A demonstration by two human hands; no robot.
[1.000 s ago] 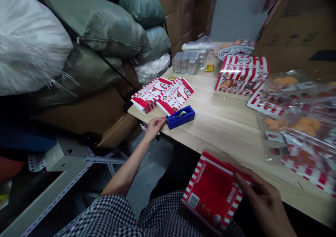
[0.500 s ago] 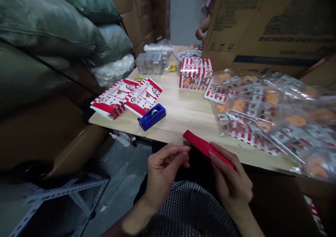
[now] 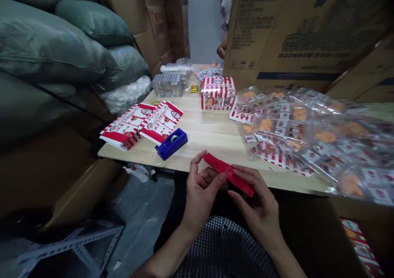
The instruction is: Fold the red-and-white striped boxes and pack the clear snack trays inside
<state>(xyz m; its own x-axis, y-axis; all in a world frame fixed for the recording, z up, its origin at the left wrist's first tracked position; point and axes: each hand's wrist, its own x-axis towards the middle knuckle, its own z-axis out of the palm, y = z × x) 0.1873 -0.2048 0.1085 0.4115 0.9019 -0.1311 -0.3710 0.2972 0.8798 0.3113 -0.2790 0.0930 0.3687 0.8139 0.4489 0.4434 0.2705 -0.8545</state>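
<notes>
A flat red carton (image 3: pixel 229 173), seen edge-on, is held over my lap just in front of the wooden table's (image 3: pixel 215 138) near edge. My left hand (image 3: pixel 201 194) pinches its left part, thumb pressed on top and index finger raised. My right hand (image 3: pixel 257 202) grips it from the right with fingers curled along its edge. A blue tape dispenser (image 3: pixel 171 143) lies on the table just beyond my left hand. Two stacks of flat red-and-white striped cartons (image 3: pixel 141 124) lie at the table's left corner.
A made-up striped box (image 3: pixel 218 93) stands mid-table, with clear plastic trays (image 3: pixel 168 85) behind it. Bags of toy food sets (image 3: pixel 310 134) cover the right side. Large cardboard boxes (image 3: pixel 295 27) rise behind. Stuffed sacks (image 3: pixel 58 52) pile at left. Another person's hand (image 3: pixel 221 50) shows at the far end.
My left hand left the tape dispenser and came to the red carton. The carton turned from face-up in my lap to edge-on between both hands. My view swung right.
</notes>
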